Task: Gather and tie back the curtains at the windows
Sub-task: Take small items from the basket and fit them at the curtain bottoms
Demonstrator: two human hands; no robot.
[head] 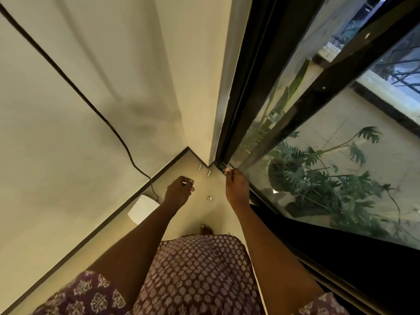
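Observation:
I look down into a room corner beside a big glass window (318, 178) with a dark frame (295, 105). My right hand (236, 187) is curled at the foot of the frame's slanted bar, fingers closed against it. Over the floor, my left hand (179, 190) has curled fingers and seems to pinch a small white piece. A dark band (341, 258) runs along the window's lower edge under my right forearm. I cannot tell whether it is curtain cloth or the track. No other curtain is in view.
Cream walls (68, 155) meet at the corner. A black cable (91, 105) runs down the left wall to a white device (143, 209) on the floor. Small white bits (209, 173) lie near the corner. Leafy plants (318, 176) stand outside the glass. My foot (205, 229) shows below.

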